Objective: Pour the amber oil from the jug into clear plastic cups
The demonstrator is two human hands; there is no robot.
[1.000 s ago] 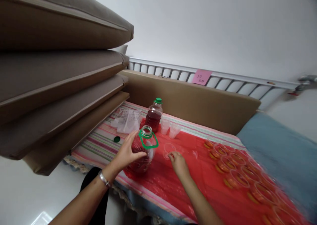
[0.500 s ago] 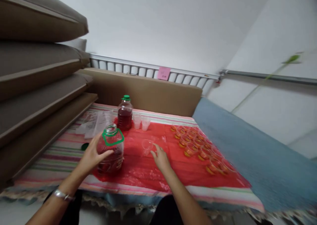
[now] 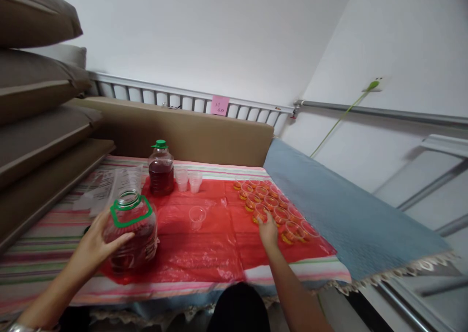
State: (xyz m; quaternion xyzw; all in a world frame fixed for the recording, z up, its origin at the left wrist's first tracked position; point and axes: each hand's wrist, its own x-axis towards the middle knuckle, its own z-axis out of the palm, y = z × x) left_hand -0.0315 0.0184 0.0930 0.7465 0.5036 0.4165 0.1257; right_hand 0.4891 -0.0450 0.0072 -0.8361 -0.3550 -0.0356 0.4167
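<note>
My left hand [image 3: 97,246] curves around the near side of a large clear plastic jug [image 3: 133,246], uncapped, with a green carry handle at its neck and dark red liquid inside. My right hand [image 3: 268,228] has its thumb and fingers at the side of a clear plastic cup [image 3: 260,211] at the near left of a group. Several such cups [image 3: 281,214], holding something orange-yellow low down, stand there in rows. Between the hands, a single clear cup [image 3: 197,216] stands on the red plastic sheet [image 3: 197,254].
A second jug [image 3: 161,173] with a green cap and red liquid stands farther back, beside two stacks of clear cups [image 3: 188,180]. A plastic bag [image 3: 122,183] lies at left on the striped cloth [image 3: 40,259]. Stacked brown cushions [image 3: 40,127] rise at far left.
My right hand has gone from the lone middle cup, left standing, to a cup in the right-hand group. My left hand stays at the jug. The view has turned right.
</note>
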